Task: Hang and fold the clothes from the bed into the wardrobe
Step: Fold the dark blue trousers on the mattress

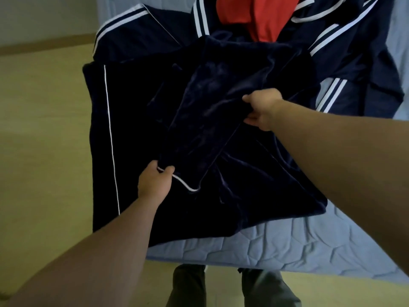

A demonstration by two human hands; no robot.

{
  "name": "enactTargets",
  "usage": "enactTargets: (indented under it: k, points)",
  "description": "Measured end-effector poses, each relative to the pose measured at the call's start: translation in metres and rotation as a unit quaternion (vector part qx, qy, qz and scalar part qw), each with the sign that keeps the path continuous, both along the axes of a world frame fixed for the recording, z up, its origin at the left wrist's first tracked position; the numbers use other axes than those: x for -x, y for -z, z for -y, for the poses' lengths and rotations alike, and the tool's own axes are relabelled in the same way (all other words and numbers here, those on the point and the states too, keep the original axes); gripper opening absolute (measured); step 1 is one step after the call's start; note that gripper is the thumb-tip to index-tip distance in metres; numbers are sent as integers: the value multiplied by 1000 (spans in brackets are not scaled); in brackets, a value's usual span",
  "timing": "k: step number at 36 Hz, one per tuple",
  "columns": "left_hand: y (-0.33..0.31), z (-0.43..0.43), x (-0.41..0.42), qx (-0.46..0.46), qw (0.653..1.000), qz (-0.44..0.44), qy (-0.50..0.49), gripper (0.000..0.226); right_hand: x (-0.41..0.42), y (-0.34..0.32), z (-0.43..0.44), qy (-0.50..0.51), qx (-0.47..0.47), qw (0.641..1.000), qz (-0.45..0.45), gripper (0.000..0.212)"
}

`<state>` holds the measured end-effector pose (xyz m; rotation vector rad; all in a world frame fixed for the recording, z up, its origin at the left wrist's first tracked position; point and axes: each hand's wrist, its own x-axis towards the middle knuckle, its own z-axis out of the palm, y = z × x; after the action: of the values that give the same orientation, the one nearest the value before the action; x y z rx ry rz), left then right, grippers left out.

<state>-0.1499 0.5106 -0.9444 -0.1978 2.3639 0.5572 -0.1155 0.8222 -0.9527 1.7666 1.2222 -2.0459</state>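
Note:
A dark navy velvet garment (137,134) with thin white piping lies spread over the corner of the bed (276,247) and hangs off its left side. A folded-over part of it is lifted between my hands. My left hand (155,182) pinches the piped lower edge of that part. My right hand (262,108) grips its upper right edge. Behind it lie navy track clothes with white stripes (345,45) and a red garment (254,16).
The bed has a light blue quilted cover. Yellowish floor (44,129) runs along the left and in front of the bed. My legs in dark trousers (232,286) stand at the bed's near edge. No wardrobe is in view.

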Motion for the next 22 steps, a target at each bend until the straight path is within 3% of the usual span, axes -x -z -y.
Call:
enactTargets:
  k: [3, 6, 9, 11, 13, 18, 22]
  points:
    - [1, -4, 4, -56, 998, 25, -28, 14, -2, 2, 4, 7, -84, 996, -12, 35]
    - [7, -7, 5, 36, 997, 6, 63, 40, -18, 13, 11, -25, -141, 989, 41, 39]
    - [3, -15, -3, 160, 961, -152, 169, 60, -40, 17, 19, -65, -171, 979, 95, 48]
    - [-6, -28, -16, 132, 927, -253, 241, 61, -55, 16, 20, -90, -182, 973, 113, 53]
    - [-13, -46, -37, 62, 896, -298, 323, 51, -70, 16, 17, -129, -228, 956, 135, 52]
    - [-25, -101, -112, -71, 847, -188, 492, 27, -92, 11, -7, -157, -286, 936, 135, 41]
    - [-10, -141, -164, -122, 807, -111, 567, 24, -92, 7, -37, -144, -318, 928, 126, 40]
